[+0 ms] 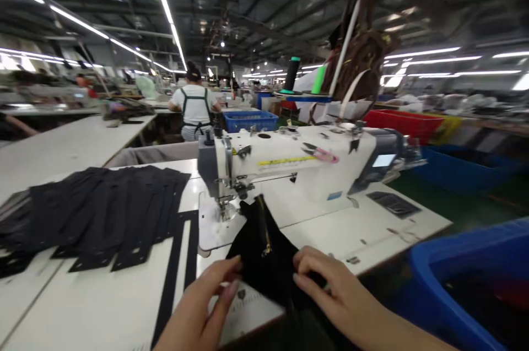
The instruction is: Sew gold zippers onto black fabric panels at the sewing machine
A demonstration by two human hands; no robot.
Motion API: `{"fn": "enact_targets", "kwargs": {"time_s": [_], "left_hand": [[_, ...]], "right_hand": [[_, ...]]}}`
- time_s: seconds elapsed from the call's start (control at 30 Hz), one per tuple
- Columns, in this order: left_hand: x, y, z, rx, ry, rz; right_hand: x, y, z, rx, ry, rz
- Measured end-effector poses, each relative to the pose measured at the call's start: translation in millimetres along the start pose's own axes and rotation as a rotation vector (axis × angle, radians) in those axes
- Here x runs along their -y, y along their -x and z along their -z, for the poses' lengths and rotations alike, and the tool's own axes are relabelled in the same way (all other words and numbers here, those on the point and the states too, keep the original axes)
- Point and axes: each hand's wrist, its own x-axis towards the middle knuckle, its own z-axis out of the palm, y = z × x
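Note:
A black fabric piece with a gold zipper (264, 246) lies on the white sewing table (103, 307), its far tip just right of the presser foot of a white sewing machine (289, 166). My left hand (206, 307) pinches the fabric's left edge with fingers closed on it. My right hand (330, 290) grips the fabric's right side, fingers curled over it. Both hands sit at the table's near edge, in front of the machine.
A fanned stack of black fabric pieces (95, 213) covers the table's left part. Pink snips (322, 154) rest on the machine top. Blue bins (467, 285) stand on the right, a red bin (405, 122) behind. A person in a white shirt (195, 103) sits ahead, back turned.

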Motion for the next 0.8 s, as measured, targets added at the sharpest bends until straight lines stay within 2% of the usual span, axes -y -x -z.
{"fn": "enact_targets", "kwargs": {"time_s": [0.1,0.2,0.33,0.43,0.47,0.53,0.6,0.63,0.67,0.73,0.8], "left_hand": [[-22.9,-37.1,-14.0,0.035,0.463,0.400],[-31.0,-63.2,-18.9,0.058,0.518,0.445],[-34.6,-72.9,-19.4,0.135,0.513,0.423],[-36.6,-75.3,-22.1,0.129,0.491,0.384],[-38.1,-75.9,-23.4,0.122,0.483,0.365],[-45.5,-76.2,-26.4,0.119,0.479,0.318],[-61.8,-74.4,-29.2,0.151,0.499,0.262],[-73.5,-72.6,-30.3,0.188,0.539,0.219],[-86.7,-70.5,-30.9,0.234,0.595,0.169],[-112.7,-66.1,-30.2,0.336,0.737,0.054],[-128.4,-63.4,-27.2,0.369,0.818,-0.014]], "right_hand": [[-12.5,-5.2,-26.7,0.081,-0.078,0.003],[-19.9,-5.6,-24.2,0.106,-0.113,-0.028],[-19.7,-4.2,-13.6,0.167,-0.157,-0.072],[-20.2,-5.5,-11.3,0.211,-0.159,-0.041],[-21.8,-7.5,-10.9,0.198,-0.159,-0.031],[-26.1,-14.4,-8.7,0.070,-0.171,-0.047],[-28.7,-24.4,-2.3,-0.103,-0.223,-0.126],[-27.9,-29.4,3.1,-0.143,-0.282,-0.178],[-25.3,-33.8,10.0,-0.132,-0.362,-0.231],[-15.1,-39.4,27.4,-0.030,-0.535,-0.322],[-3.0,-41.4,45.0,-0.002,-0.594,-0.370]]}}
